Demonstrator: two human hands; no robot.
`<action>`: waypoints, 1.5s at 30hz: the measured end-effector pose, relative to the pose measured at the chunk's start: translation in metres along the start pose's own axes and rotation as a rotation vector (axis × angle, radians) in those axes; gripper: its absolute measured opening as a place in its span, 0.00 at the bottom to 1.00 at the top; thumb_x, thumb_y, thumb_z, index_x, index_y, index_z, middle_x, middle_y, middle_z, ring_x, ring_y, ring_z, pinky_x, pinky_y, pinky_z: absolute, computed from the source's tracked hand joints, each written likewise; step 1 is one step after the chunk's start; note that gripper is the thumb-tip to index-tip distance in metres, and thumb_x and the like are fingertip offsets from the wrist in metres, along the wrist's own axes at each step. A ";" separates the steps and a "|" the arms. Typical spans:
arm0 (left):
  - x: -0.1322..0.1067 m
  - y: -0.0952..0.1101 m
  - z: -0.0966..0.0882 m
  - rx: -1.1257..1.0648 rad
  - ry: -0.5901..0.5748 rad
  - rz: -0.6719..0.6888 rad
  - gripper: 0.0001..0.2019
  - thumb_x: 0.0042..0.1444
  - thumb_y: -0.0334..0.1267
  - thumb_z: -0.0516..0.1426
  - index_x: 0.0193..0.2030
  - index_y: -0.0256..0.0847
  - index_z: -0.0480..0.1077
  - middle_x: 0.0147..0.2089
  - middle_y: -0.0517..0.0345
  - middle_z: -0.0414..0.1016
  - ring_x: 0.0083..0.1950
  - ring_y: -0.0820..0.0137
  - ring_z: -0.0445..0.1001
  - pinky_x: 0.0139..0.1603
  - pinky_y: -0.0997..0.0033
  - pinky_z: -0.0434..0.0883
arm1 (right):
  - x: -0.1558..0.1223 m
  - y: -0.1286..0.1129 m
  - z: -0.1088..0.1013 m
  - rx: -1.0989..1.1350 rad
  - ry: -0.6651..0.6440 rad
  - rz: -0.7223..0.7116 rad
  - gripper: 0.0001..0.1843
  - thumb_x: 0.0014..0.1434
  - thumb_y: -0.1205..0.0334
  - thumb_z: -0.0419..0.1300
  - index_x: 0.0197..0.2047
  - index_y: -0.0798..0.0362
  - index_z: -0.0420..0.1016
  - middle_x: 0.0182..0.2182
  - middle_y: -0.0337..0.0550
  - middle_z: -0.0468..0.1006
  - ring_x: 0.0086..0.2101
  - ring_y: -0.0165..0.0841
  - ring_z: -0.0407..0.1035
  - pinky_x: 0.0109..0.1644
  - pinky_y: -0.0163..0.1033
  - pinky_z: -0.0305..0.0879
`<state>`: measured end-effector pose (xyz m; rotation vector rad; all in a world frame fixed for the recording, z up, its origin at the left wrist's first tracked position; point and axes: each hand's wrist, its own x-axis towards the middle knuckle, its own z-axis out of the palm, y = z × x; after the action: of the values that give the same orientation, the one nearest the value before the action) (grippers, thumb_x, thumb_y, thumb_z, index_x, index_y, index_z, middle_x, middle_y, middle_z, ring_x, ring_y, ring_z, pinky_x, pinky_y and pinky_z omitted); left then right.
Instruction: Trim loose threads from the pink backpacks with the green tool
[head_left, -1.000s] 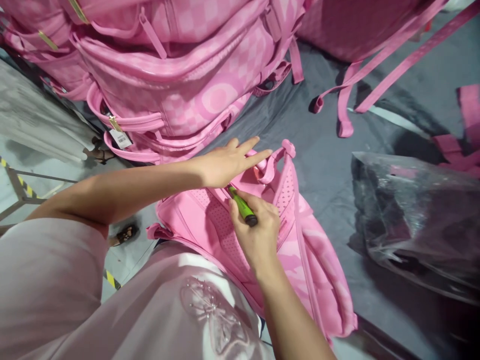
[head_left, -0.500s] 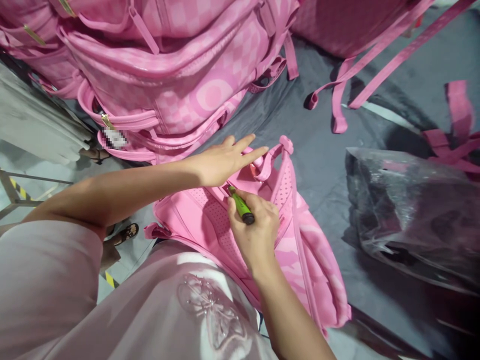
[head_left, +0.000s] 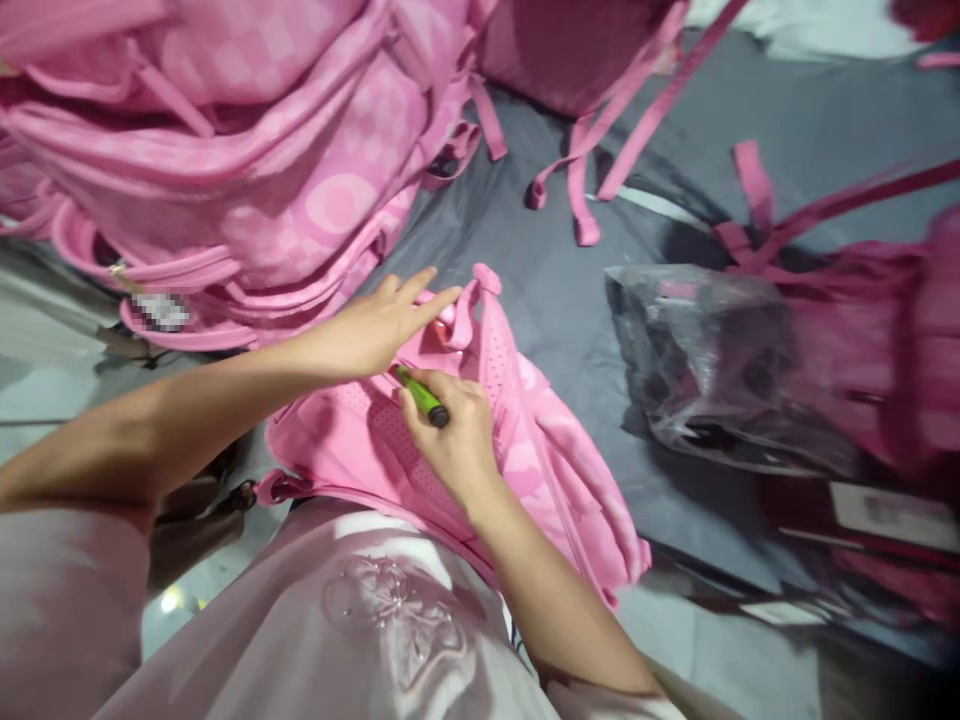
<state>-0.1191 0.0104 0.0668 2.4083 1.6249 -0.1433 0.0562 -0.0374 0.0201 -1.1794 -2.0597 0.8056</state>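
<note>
A pink backpack (head_left: 559,470) lies back-side up on the grey table cloth (head_left: 555,270), right in front of me. My left hand (head_left: 375,325) rests on its upper end beside the pink top handle (head_left: 469,305), fingers stretched out. My right hand (head_left: 454,440) is closed around a green pen-like tool (head_left: 421,397) with a black end, its tip pointing at the mesh back panel just under my left hand.
A stack of pink checkered backpacks (head_left: 247,170) fills the upper left, one with a hang tag (head_left: 159,312). Loose pink straps (head_left: 592,170) trail across the cloth. A clear plastic bag with dark contents (head_left: 720,370) lies to the right, with more pink bags (head_left: 885,340) behind it.
The view has swung right and blurred, bringing more pink bags in at the right. Both hands stay at the same place on the backpack, the tool still in my right hand.
</note>
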 end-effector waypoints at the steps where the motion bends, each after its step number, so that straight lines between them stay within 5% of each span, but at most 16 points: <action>1: -0.002 -0.001 0.000 -0.003 0.015 0.017 0.46 0.56 0.23 0.52 0.77 0.48 0.36 0.79 0.39 0.37 0.75 0.46 0.53 0.67 0.49 0.66 | -0.001 -0.002 -0.002 -0.020 -0.015 0.016 0.07 0.63 0.64 0.61 0.44 0.50 0.79 0.40 0.45 0.85 0.41 0.39 0.79 0.50 0.45 0.68; 5: -0.001 -0.009 0.008 -0.026 0.064 0.038 0.43 0.60 0.27 0.48 0.77 0.55 0.32 0.80 0.49 0.33 0.76 0.43 0.51 0.67 0.43 0.67 | -0.001 -0.005 -0.001 -0.112 -0.047 0.028 0.05 0.63 0.63 0.61 0.40 0.51 0.78 0.38 0.43 0.84 0.41 0.37 0.77 0.48 0.42 0.65; 10: 0.008 -0.014 0.012 -0.085 0.106 0.086 0.47 0.60 0.35 0.48 0.69 0.81 0.18 0.71 0.97 0.05 0.76 0.37 0.49 0.69 0.30 0.63 | 0.006 0.000 0.001 -0.006 -0.055 0.079 0.06 0.63 0.59 0.62 0.37 0.51 0.77 0.33 0.38 0.83 0.35 0.34 0.77 0.42 0.39 0.65; 13: 0.008 -0.014 0.010 -0.084 0.096 0.079 0.47 0.58 0.39 0.48 0.67 0.85 0.17 0.64 1.09 0.04 0.75 0.36 0.49 0.70 0.30 0.62 | -0.002 -0.002 -0.027 0.258 0.082 0.027 0.07 0.65 0.59 0.59 0.41 0.50 0.77 0.34 0.35 0.83 0.33 0.29 0.76 0.40 0.34 0.69; 15: 0.008 -0.018 0.012 -0.081 0.102 0.079 0.46 0.56 0.42 0.49 0.67 0.86 0.17 0.64 1.12 0.05 0.75 0.35 0.50 0.70 0.31 0.61 | -0.017 0.011 -0.062 0.256 0.289 -0.059 0.10 0.65 0.62 0.55 0.47 0.50 0.75 0.42 0.38 0.83 0.41 0.31 0.77 0.48 0.35 0.70; 16: 0.009 -0.020 0.014 -0.077 0.110 0.080 0.46 0.56 0.43 0.49 0.67 0.85 0.18 0.65 1.11 0.05 0.74 0.35 0.51 0.71 0.32 0.60 | -0.026 0.024 -0.084 0.162 0.378 -0.064 0.12 0.65 0.64 0.52 0.49 0.50 0.75 0.46 0.40 0.82 0.45 0.33 0.76 0.53 0.38 0.70; 18: 0.010 -0.027 0.021 -0.044 0.128 0.081 0.46 0.56 0.43 0.50 0.70 0.81 0.21 0.70 1.02 0.08 0.74 0.36 0.52 0.70 0.34 0.61 | -0.044 0.067 -0.129 -0.168 0.523 0.180 0.16 0.66 0.67 0.47 0.46 0.51 0.76 0.45 0.45 0.81 0.46 0.35 0.75 0.54 0.41 0.69; 20: 0.012 -0.033 0.028 0.035 0.140 0.077 0.45 0.58 0.41 0.49 0.74 0.69 0.24 0.79 0.79 0.17 0.74 0.38 0.53 0.68 0.37 0.64 | -0.059 0.121 -0.170 -0.594 0.379 0.580 0.20 0.66 0.70 0.46 0.52 0.52 0.76 0.49 0.46 0.80 0.50 0.34 0.74 0.55 0.38 0.68; 21: 0.013 -0.034 0.031 0.084 0.140 0.077 0.43 0.60 0.40 0.49 0.76 0.61 0.27 0.81 0.64 0.25 0.74 0.40 0.54 0.67 0.39 0.65 | -0.064 0.148 -0.186 -0.653 0.336 0.670 0.20 0.64 0.71 0.49 0.53 0.55 0.77 0.50 0.51 0.79 0.51 0.38 0.74 0.53 0.39 0.68; 23: 0.014 -0.034 0.033 0.171 0.138 0.084 0.38 0.62 0.38 0.47 0.77 0.47 0.34 0.78 0.41 0.41 0.73 0.42 0.57 0.67 0.44 0.66 | -0.070 0.194 -0.208 -0.712 0.252 0.757 0.20 0.61 0.73 0.53 0.53 0.57 0.78 0.48 0.54 0.79 0.48 0.41 0.75 0.49 0.39 0.69; 26: 0.013 -0.029 0.030 0.238 0.153 0.105 0.34 0.63 0.38 0.47 0.75 0.38 0.41 0.73 0.33 0.49 0.71 0.42 0.59 0.66 0.47 0.66 | -0.068 0.233 -0.217 -0.731 0.118 0.739 0.23 0.61 0.72 0.57 0.58 0.51 0.77 0.48 0.51 0.79 0.45 0.40 0.75 0.44 0.36 0.68; 30: 0.011 -0.025 0.026 0.261 0.152 0.089 0.33 0.64 0.39 0.46 0.75 0.37 0.43 0.73 0.33 0.49 0.71 0.42 0.59 0.65 0.47 0.66 | -0.054 0.244 -0.217 -0.760 0.031 0.694 0.25 0.64 0.66 0.58 0.63 0.41 0.71 0.52 0.46 0.75 0.46 0.37 0.74 0.45 0.35 0.66; 33: 0.012 -0.025 0.025 0.272 0.149 0.096 0.33 0.65 0.38 0.47 0.75 0.37 0.43 0.73 0.33 0.49 0.71 0.42 0.59 0.66 0.47 0.66 | -0.043 0.247 -0.221 -0.820 0.099 0.776 0.22 0.68 0.59 0.56 0.64 0.49 0.69 0.57 0.55 0.71 0.52 0.43 0.70 0.50 0.40 0.66; 37: 0.014 -0.026 0.025 0.283 0.164 0.134 0.33 0.64 0.37 0.48 0.74 0.35 0.43 0.72 0.32 0.51 0.71 0.42 0.60 0.66 0.47 0.65 | -0.036 0.254 -0.221 -0.835 0.162 0.920 0.28 0.64 0.45 0.62 0.53 0.63 0.77 0.53 0.67 0.73 0.54 0.53 0.69 0.51 0.46 0.68; 42: 0.012 -0.025 0.025 0.271 0.164 0.108 0.34 0.64 0.37 0.48 0.75 0.37 0.42 0.72 0.33 0.50 0.70 0.42 0.59 0.66 0.47 0.66 | -0.042 0.253 -0.205 -0.743 0.213 0.890 0.11 0.63 0.64 0.61 0.43 0.64 0.80 0.44 0.65 0.79 0.49 0.49 0.74 0.51 0.44 0.67; 45: 0.010 -0.022 0.024 0.267 0.165 0.097 0.34 0.63 0.36 0.49 0.75 0.38 0.42 0.72 0.34 0.50 0.71 0.42 0.59 0.66 0.47 0.66 | -0.053 0.249 -0.196 -0.663 0.314 0.833 0.10 0.60 0.74 0.57 0.40 0.61 0.80 0.42 0.61 0.81 0.49 0.45 0.74 0.52 0.42 0.66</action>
<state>-0.1348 0.0217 0.0384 2.7611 1.6441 -0.1566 0.3533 0.0570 -0.0579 -2.4315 -1.5669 0.2064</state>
